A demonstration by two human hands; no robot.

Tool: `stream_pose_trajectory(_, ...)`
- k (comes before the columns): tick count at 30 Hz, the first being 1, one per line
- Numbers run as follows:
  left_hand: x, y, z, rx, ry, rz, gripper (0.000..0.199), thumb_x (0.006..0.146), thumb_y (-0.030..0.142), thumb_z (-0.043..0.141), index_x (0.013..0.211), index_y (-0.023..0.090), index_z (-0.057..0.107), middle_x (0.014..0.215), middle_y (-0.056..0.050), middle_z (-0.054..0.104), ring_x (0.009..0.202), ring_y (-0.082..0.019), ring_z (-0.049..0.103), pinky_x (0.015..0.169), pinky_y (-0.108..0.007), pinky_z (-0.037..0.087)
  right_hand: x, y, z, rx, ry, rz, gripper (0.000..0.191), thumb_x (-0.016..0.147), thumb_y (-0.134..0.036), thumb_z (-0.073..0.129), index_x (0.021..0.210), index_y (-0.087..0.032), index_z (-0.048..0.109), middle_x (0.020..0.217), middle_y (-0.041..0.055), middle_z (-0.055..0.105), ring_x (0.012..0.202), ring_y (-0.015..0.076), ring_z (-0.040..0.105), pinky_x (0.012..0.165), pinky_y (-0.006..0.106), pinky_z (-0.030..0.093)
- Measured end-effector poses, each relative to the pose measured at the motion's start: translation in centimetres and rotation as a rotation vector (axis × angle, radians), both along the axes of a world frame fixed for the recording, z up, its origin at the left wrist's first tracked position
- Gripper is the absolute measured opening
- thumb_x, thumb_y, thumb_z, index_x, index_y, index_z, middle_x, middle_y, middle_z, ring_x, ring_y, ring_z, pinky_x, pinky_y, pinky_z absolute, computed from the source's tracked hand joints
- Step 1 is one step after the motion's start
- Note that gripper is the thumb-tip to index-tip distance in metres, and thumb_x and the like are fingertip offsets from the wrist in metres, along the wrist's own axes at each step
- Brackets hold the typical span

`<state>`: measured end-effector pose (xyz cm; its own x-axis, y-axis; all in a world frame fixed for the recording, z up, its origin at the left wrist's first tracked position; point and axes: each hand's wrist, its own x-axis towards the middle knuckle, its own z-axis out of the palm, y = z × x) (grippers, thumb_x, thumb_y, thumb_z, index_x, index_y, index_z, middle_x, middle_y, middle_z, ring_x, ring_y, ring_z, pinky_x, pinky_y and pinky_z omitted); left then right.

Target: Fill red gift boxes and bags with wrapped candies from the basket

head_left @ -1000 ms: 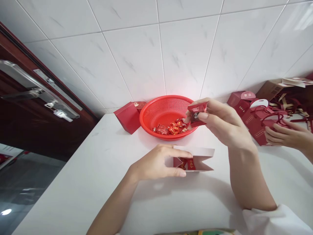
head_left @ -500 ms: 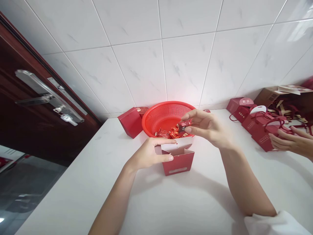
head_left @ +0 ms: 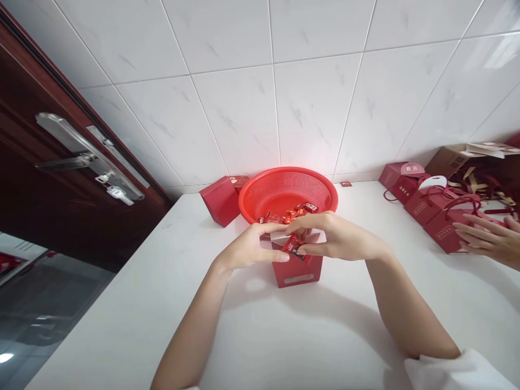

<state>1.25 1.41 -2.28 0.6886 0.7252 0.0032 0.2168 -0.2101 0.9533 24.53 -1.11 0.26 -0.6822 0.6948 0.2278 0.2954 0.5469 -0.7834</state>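
A small red paper gift box (head_left: 298, 273) stands upright with its top open on the white table. My left hand (head_left: 252, 248) steadies its left side, thumb over the front and index finger along the back rim. Over the box's mouth, my right hand (head_left: 331, 237) pinches wrapped candy (head_left: 295, 247) in red and dark wrappers; how many pieces cannot be made out. Right behind the box sits a red perforated plastic basket (head_left: 320, 187), with several red-wrapped candies (head_left: 290, 215) in its bottom.
Left of the basket is another red box (head_left: 221, 201). At right stand several red handled boxes (head_left: 422, 207), beside a cardboard carton (head_left: 447, 161) with ribbons. Another person's hands (head_left: 489, 238) are near them. A door handle (head_left: 81, 160) with keys is at left.
My right hand has come from above the basket down and towards me, carrying candy to the box's opening. My left hand stays on the box. The other person's hands have shifted slightly.
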Motion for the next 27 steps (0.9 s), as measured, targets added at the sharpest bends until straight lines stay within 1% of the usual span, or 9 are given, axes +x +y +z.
stream_pose_trajectory(6, 0.0, -0.1, 0.0, 0.003, 0.008, -0.025, 0.053, 0.076, 0.028, 0.082, 0.128, 0.025, 0.069, 0.128, -0.007, 0.069, 0.123, -0.03, 0.062, 0.107, -0.043, 0.049, 0.0, -0.4, 0.1, 0.196, 0.121, -0.18, 0.022, 0.089, -0.018, 0.063, 0.108, -0.024, 0.071, 0.101, 0.0035, 0.075, 0.088, 0.0183, 0.068, 0.079, 0.033, 0.057)
stream_pose_trajectory(8, 0.0, -0.1, 0.1, -0.001, 0.003, -0.028, 0.055, 0.076, 0.029, 0.083, 0.129, 0.024, 0.068, 0.129, -0.008, 0.069, 0.124, -0.031, 0.061, 0.107, -0.045, 0.048, -0.1, -0.5, 0.1, 0.206, 0.043, -0.152, 0.026, 0.089, -0.015, 0.061, 0.111, -0.025, 0.072, 0.102, 0.0035, 0.076, 0.088, 0.0181, 0.068, 0.077, 0.032, 0.056)
stream_pose_trajectory(11, 0.0, -0.1, 0.1, -0.017, -0.008, -0.02, 0.06, 0.074, 0.027, 0.084, 0.131, 0.024, 0.067, 0.128, -0.008, 0.069, 0.123, -0.031, 0.062, 0.107, -0.046, 0.049, -0.1, -0.7, 0.1, 0.149, -0.127, -0.039, 0.033, 0.089, -0.011, 0.059, 0.116, -0.026, 0.072, 0.099, 0.0022, 0.077, 0.083, 0.0167, 0.068, 0.072, 0.029, 0.054)
stream_pose_trajectory(13, 0.0, -0.1, 0.0, -0.022, 0.006, -0.015, 0.061, 0.074, 0.027, 0.083, 0.133, 0.025, 0.066, 0.127, -0.007, 0.07, 0.121, -0.031, 0.064, 0.105, -0.045, 0.051, -0.1, -0.8, 0.1, 0.141, -0.153, -0.027, 0.035, 0.09, -0.012, 0.058, 0.119, -0.026, 0.071, 0.1, 0.0023, 0.077, 0.084, 0.0169, 0.069, 0.072, 0.028, 0.053)
stream_pose_trajectory(15, -0.1, -0.1, -0.1, 0.003, 0.034, -0.014, 0.06, 0.076, 0.029, 0.083, 0.133, 0.026, 0.065, 0.129, -0.006, 0.07, 0.12, -0.03, 0.064, 0.104, -0.045, 0.051, 0.1, -0.8, 0.2, 0.188, -0.117, -0.104, 0.029, 0.091, -0.017, 0.059, 0.116, -0.025, 0.072, 0.103, 0.0037, 0.077, 0.089, 0.0185, 0.07, 0.075, 0.03, 0.054)
stream_pose_trajectory(18, -0.3, 0.0, -0.2, 0.098, 0.082, -0.011, 0.055, 0.079, 0.034, 0.08, 0.132, 0.029, 0.066, 0.137, -0.005, 0.065, 0.129, -0.031, 0.058, 0.11, -0.045, 0.046, 0.8, -1.0, 0.5, 0.276, -0.06, -0.254, 0.02, 0.092, -0.026, 0.06, 0.107, -0.024, 0.074, 0.106, 0.0055, 0.076, 0.092, 0.0208, 0.071, 0.078, 0.032, 0.056)
stream_pose_trajectory(21, -0.5, 0.1, -0.3, 0.158, 0.134, -0.009, 0.056, 0.081, 0.038, 0.078, 0.134, 0.03, 0.064, 0.141, -0.005, 0.062, 0.136, -0.031, 0.052, 0.114, -0.046, 0.041, 1.8, -1.2, 0.9, 0.282, -0.042, -0.36, 0.021, 0.093, -0.031, 0.059, 0.106, -0.023, 0.073, 0.103, 0.0056, 0.077, 0.091, 0.022, 0.072, 0.078, 0.034, 0.058)
stream_pose_trajectory(24, -0.5, 0.2, -0.5, 0.194, 0.163, -0.018, 0.061, 0.077, 0.037, 0.081, 0.135, 0.03, 0.064, 0.141, -0.005, 0.062, 0.137, -0.032, 0.051, 0.114, -0.046, 0.042, 2.8, -1.2, 1.1, 0.264, -0.027, -0.429, 0.023, 0.093, -0.036, 0.06, 0.107, -0.024, 0.072, 0.104, 0.0059, 0.077, 0.095, 0.0239, 0.072, 0.081, 0.036, 0.059)
stream_pose_trajectory(27, -0.1, 0.4, -1.1, 0.269, 0.11, 0.104, 0.047, 0.084, 0.032, 0.073, 0.13, 0.027, 0.068, 0.137, -0.006, 0.065, 0.13, -0.03, 0.058, 0.107, -0.043, 0.049, 3.3, -0.9, 1.0, 0.244, -0.004, -0.461, 0.027, 0.093, -0.041, 0.061, 0.11, -0.024, 0.071, 0.111, 0.0072, 0.075, 0.097, 0.0253, 0.071, 0.084, 0.04, 0.059)
